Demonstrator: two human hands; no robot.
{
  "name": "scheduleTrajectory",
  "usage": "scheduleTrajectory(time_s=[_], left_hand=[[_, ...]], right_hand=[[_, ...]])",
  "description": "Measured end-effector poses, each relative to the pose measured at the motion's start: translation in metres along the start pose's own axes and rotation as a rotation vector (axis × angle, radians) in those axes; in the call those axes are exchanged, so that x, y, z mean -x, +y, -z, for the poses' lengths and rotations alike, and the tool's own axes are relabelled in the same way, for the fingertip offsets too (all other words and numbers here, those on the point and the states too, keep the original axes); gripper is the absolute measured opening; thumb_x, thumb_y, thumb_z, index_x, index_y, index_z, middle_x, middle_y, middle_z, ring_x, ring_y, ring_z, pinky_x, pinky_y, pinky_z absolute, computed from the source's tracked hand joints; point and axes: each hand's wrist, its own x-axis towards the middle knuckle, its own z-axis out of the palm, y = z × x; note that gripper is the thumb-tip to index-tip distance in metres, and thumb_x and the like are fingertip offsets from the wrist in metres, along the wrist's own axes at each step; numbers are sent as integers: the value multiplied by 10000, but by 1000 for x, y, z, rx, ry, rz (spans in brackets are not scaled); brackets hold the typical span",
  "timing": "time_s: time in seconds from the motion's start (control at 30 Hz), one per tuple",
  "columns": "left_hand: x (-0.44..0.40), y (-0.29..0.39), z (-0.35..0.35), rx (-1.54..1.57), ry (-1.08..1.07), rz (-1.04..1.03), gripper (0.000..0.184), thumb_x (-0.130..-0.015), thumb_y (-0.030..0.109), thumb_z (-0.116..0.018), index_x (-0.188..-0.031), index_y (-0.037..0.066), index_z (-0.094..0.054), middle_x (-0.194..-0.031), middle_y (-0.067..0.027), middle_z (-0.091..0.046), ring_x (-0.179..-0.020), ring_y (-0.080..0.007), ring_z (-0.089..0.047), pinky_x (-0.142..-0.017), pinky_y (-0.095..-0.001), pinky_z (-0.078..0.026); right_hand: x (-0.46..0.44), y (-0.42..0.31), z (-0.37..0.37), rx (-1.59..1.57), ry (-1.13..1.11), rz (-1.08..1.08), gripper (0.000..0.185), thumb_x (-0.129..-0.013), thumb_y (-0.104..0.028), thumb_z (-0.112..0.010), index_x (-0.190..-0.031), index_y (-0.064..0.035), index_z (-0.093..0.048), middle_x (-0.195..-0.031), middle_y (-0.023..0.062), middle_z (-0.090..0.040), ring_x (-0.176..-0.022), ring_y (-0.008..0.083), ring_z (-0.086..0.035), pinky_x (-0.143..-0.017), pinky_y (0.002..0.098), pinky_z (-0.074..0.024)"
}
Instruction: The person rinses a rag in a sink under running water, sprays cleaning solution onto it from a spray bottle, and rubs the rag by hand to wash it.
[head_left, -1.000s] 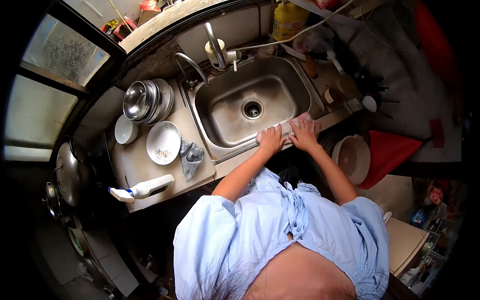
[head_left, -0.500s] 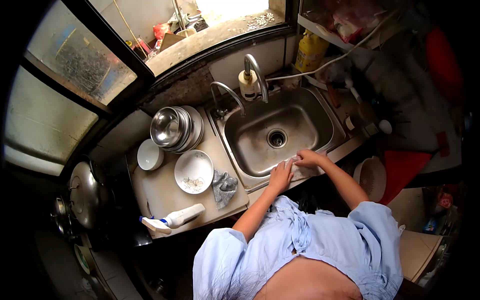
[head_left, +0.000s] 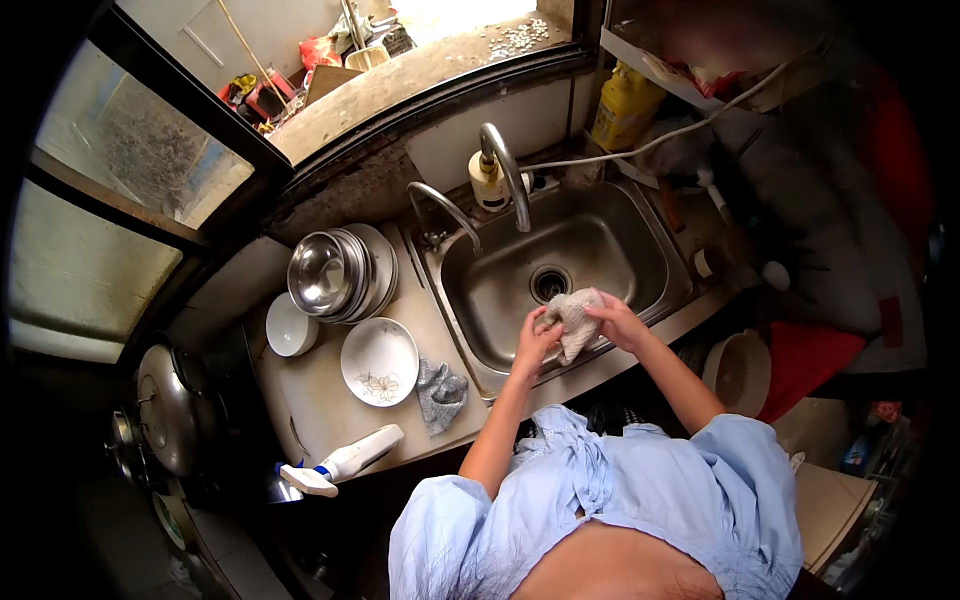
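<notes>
A crumpled whitish cloth (head_left: pixel 572 322) is held up between my two hands, above the near part of the steel sink (head_left: pixel 480 290). My left hand (head_left: pixel 538 342) grips its left side, fingers curled at the edge. On the other side, my right hand (head_left: pixel 618 322) pinches the cloth's upper right. The sink's drain (head_left: pixel 549 285) shows just behind the cloth. Over the basin reaches a tall curved faucet (head_left: pixel 508 175), with a thinner curved tap (head_left: pixel 447 212) to its left.
Left of the sink, the counter holds stacked metal bowls (head_left: pixel 325 272), a white bowl (head_left: pixel 292 325), a flowered dish (head_left: pixel 380 362), a grey cloth (head_left: pixel 440 395) and a spray bottle (head_left: pixel 350 458). A soap bottle (head_left: pixel 488 182) stands behind the sink. A yellow jug (head_left: pixel 625 105) is at the back right.
My hands have lifted the cloth off the sink's front edge, where they were pressing it, and now hold it bunched up over the basin. The view has shifted slightly.
</notes>
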Motion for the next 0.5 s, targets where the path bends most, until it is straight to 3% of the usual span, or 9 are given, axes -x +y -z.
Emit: scheduleTrajectory(time_s=[0.1,0.13,0.23,0.3,0.33,0.37,0.4,0.43,0.5], left_hand=[[-6,2,16,-213,19,-47,373,-741,42,-578,-1086,24,-437,-829,-19,-545,-664,-60,-487,-513,-182,-379],[-8,6,18,-246,36,-20,365,-737,29,-575,-1079,18,-448,-810,-15,-544,-644,-53,-473,-507,-180,-375],[-15,16,20,-406,75,23,343,-713,15,-582,-1041,5,-483,-763,-11,-540,-608,-58,-451,-516,-202,-386],[-26,4,35,-618,79,-16,337,-732,64,-565,-1052,4,-476,-759,-46,-535,-605,-100,-477,-550,-229,-404],[-28,2,39,-690,105,7,331,-745,86,-555,-1059,12,-475,-785,-62,-535,-612,-115,-490,-547,-232,-403],[-26,4,39,-691,116,20,331,-745,86,-555,-1059,12,-475,-785,-62,-535,-612,-115,-490,-547,-232,-403],[-19,11,34,-865,194,-93,312,-761,101,-530,-1053,13,-469,-836,-100,-533,-649,-172,-513,-601,-267,-416],[-13,17,30,-1037,269,-206,294,-776,117,-505,-1048,14,-464,-888,-138,-530,-686,-229,-537,-654,-303,-430],[0,26,29,-1039,278,-178,285,-782,116,-496,-1048,20,-462,-934,-144,-516,-713,-251,-537,-670,-320,-428]], right_hand=[[-18,7,16,468,186,-122,558,-694,-141,-646,-1125,-51,-304,-970,119,-510,-890,152,-511,-742,275,-423],[-21,10,12,490,108,-1,735,-689,-158,-651,-1236,-68,-168,-919,113,-528,-817,141,-525,-652,233,-419],[-38,9,15,485,48,-165,699,-690,-173,-651,-1241,-53,-238,-926,111,-533,-848,156,-518,-683,248,-419],[-59,1,22,842,-237,-643,614,-693,-194,-652,-1208,-46,-350,-950,90,-532,-880,150,-504,-721,251,-410],[-69,8,32,834,-247,-658,614,-693,-194,-652,-1208,-46,-350,-950,90,-532,-880,150,-504,-721,251,-410],[-81,22,46,717,-186,-502,528,-698,-204,-648,-1143,-43,-414,-931,66,-537,-848,131,-504,-689,243,-409],[-91,25,48,598,-123,-349,446,-703,-214,-645,-1078,-40,-478,-913,43,-542,-816,112,-504,-657,234,-408],[-104,22,55,441,-67,-372,390,-716,-224,-632,-1025,-40,-484,-867,19,-545,-781,92,-497,-619,229,-398],[-133,14,56,550,62,-143,293,-734,-188,-609,-975,-70,-490,-837,23,-545,-777,94,-507,-597,236,-394]])
